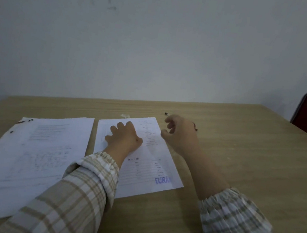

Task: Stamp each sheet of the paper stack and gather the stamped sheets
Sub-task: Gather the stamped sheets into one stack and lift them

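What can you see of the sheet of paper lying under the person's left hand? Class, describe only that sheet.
The sheet is white printed paper, lying flat on the wooden table to the right of a separate paper stack. Rows of small dark print run down it, too blurred to read. A blue stamp mark sits near its lower right corner. The left hand rests on its upper half; the right hand hovers beside its right edge.

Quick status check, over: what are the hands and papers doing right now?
Left hand flat on the stamped sheet, blue stamp mark showing. Right hand loosely curled, no grip on anything. Paper stack lies left. Nothing blocking.
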